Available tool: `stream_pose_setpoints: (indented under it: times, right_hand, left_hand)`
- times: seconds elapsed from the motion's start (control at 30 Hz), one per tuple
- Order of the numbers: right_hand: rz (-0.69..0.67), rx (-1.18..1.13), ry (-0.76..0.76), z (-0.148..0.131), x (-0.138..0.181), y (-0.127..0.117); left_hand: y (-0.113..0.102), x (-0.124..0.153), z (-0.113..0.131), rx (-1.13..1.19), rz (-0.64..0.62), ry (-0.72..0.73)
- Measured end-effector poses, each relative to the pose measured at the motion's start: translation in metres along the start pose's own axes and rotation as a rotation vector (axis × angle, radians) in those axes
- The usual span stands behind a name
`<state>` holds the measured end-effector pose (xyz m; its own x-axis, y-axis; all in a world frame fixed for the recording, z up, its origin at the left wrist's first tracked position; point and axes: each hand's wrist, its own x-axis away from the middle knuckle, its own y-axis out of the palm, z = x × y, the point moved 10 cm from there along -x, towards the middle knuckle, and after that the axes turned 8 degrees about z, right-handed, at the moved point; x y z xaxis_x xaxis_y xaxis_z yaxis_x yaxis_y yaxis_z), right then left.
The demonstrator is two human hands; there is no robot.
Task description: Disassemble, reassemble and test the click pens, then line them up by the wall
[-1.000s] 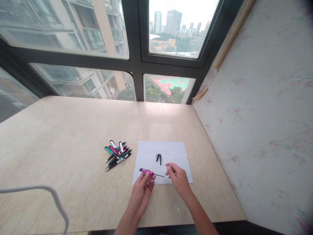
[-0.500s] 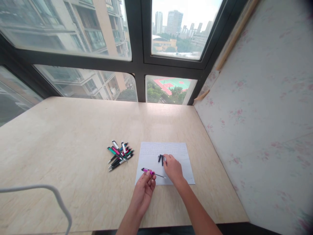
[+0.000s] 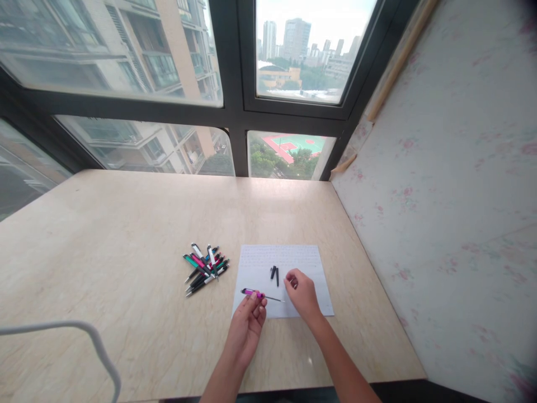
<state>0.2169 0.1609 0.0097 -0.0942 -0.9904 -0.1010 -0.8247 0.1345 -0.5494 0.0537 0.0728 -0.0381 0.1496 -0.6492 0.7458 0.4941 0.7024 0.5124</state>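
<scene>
Left hand point(image 3: 250, 319) pinched the pink pen point(image 3: 253, 293) crosswise, tip pointing at the nearby right hand point(image 3: 302, 294), curled, its contents impossible to tell.

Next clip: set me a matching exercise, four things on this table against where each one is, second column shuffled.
1 pink pen
2 pile of pens
3 black pen parts
4 sheet of paper

A on the table, left of the sheet
B lying on the sheet
C in the left hand
D flat on the table, right of the pile

Pairs: 1-C, 2-A, 3-B, 4-D
</scene>
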Motion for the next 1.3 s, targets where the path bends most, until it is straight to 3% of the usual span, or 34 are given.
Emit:
stream_pose_setpoints:
  times: [0.13,0.27,0.43,0.87,1.3]
  right_hand:
    - [-0.053,-0.396,0.204,0.006,0.016,-0.009]
    - [-0.080,-0.555,0.263,-0.007,0.031,-0.025]
    - [-0.100,-0.559,0.251,-0.015,0.040,-0.034]
    - [-0.107,-0.424,0.117,-0.021,0.046,-0.031]
    - [-0.064,-0.422,0.142,-0.013,0.048,-0.038]
  left_hand:
    - [-0.001,-0.001,0.001,0.019,0.031,0.017]
    - [0.000,-0.002,0.001,0.032,0.032,0.039]
    - [-0.001,-0.002,0.002,0.032,0.029,0.074]
    - [0.001,0.007,-0.005,-0.019,-0.005,0.082]
    - [-0.001,0.006,-0.001,0.000,0.011,0.080]
